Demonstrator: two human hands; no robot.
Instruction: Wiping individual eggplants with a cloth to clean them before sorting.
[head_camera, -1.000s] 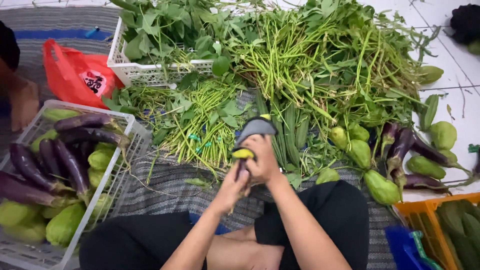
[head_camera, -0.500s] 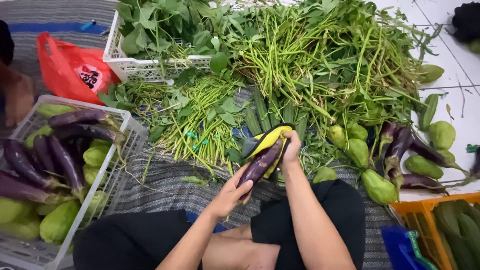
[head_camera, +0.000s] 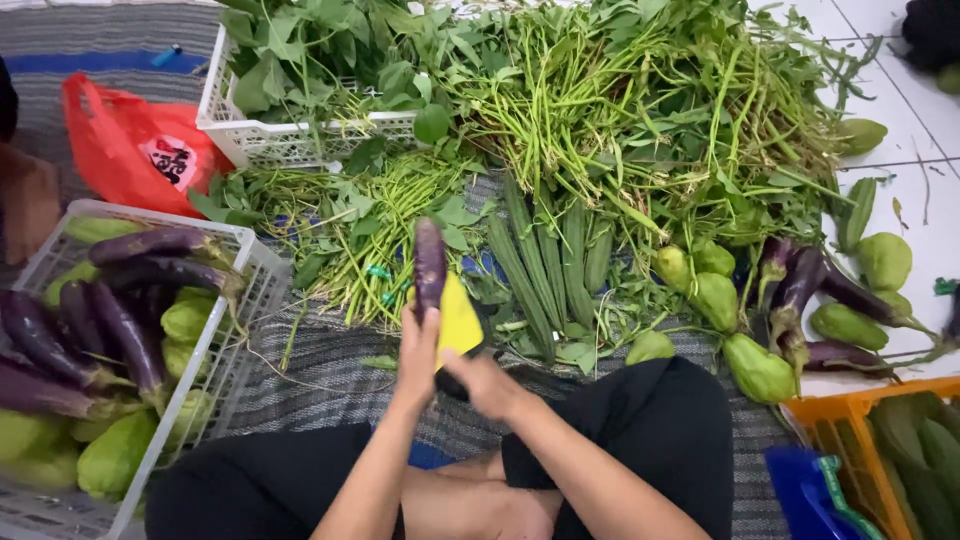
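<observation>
My left hand (head_camera: 416, 352) grips the lower end of a long purple eggplant (head_camera: 430, 262) and holds it upright over the striped mat (head_camera: 330, 360). Just to its right, my right hand (head_camera: 486, 386) is closed on a flat yellow piece (head_camera: 459, 320) with a dark part under the fingers. I cannot tell what this piece is. It rests against the eggplant's right side. Both hands are in front of my lap, near the pile of long beans (head_camera: 390, 240).
A white crate (head_camera: 150, 215) at left holds eggplants and green chayotes. Behind are a red bag (head_camera: 130, 150), a white basket of leafy greens (head_camera: 290, 140) and ridged gourds (head_camera: 545, 270). More chayotes (head_camera: 760, 370) and eggplants (head_camera: 800, 290) lie right, by an orange crate (head_camera: 835, 425).
The eggplant lay slanted across both hands; now my left hand holds it upright. My right hand has drawn back toward my lap with the yellow piece.
</observation>
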